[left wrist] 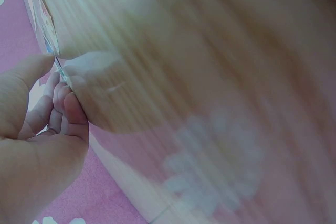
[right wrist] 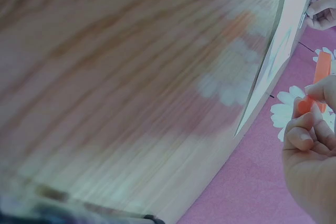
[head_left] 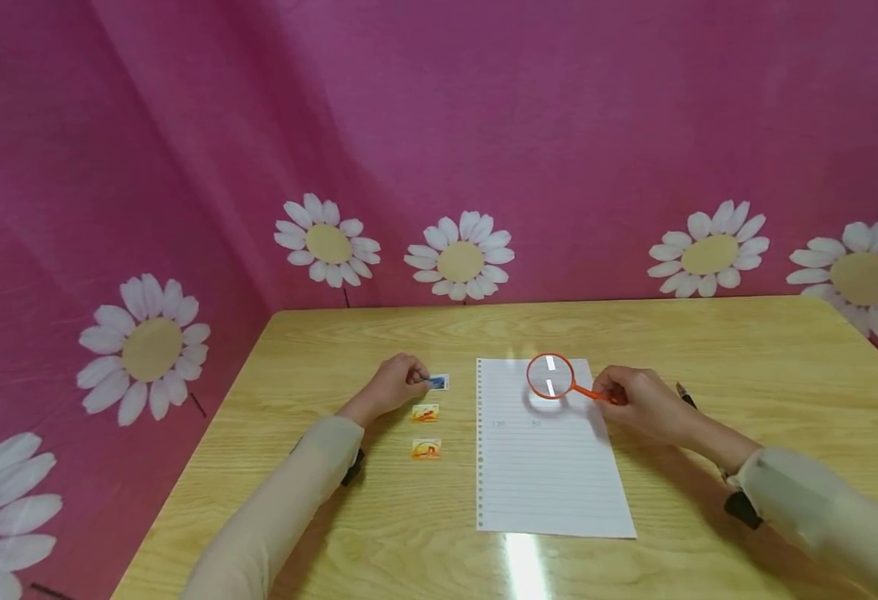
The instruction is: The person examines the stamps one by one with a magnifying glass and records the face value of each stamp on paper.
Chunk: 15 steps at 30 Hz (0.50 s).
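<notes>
My left hand (head_left: 396, 383) pinches the left edge of a small blue stamp (head_left: 440, 382) with a white border, low at the table. In the left wrist view the thumb and finger of that hand (left wrist: 47, 124) meet on its thin edge. Two yellow-and-red stamps, the middle one (head_left: 426, 413) and the near one (head_left: 427, 449), lie in a column below it. My right hand (head_left: 645, 402) grips the handle of an orange magnifying glass (head_left: 587, 392). Its round lens is above the upper part of a lined sheet (head_left: 551, 483), apart from the stamps.
The lined sheet has punched holes along its left side and faint handwritten numbers. A dark pen (head_left: 685, 395) lies right of the sheet, partly hidden by my right arm. The wooden table (head_left: 334, 342) meets a pink flowered cloth (head_left: 559, 150) behind and at the left.
</notes>
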Motion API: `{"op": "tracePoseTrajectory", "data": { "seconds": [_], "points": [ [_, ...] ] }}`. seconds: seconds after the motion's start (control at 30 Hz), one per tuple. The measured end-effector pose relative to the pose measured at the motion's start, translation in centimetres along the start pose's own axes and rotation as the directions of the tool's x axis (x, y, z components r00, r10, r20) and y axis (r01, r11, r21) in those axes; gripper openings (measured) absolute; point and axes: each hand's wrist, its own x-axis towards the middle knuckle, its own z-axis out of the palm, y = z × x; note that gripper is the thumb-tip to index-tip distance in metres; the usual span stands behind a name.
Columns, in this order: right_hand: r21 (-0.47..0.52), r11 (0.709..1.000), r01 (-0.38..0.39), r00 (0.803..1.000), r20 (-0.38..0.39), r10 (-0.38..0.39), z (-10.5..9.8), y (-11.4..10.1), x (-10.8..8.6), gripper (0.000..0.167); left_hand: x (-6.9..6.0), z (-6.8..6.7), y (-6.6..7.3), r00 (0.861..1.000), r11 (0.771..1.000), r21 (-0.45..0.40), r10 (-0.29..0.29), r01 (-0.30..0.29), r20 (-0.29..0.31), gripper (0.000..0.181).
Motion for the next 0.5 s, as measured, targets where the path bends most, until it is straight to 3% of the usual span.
{"op": "tracePoseTrajectory", "data": {
  "seconds": [0.3, 0.5],
  "points": [
    [-0.001, 1.0, -0.029, 0.998, 0.061, 0.029, 0.4, -0.5, 0.9, 0.016, 0.1, 0.0, 0.0, 1.0, 1.0, -0.004, -0.026, 0.026, 0.005, 0.01],
    [-0.005, 1.0, -0.012, 0.998, 0.062, 0.013, 1.0, -0.5, 1.5, 0.017, 0.2, 0.0, 0.0, 1.0, 1.0, 0.003, -0.022, 0.022, 0.0, 0.011]
  ]
}}
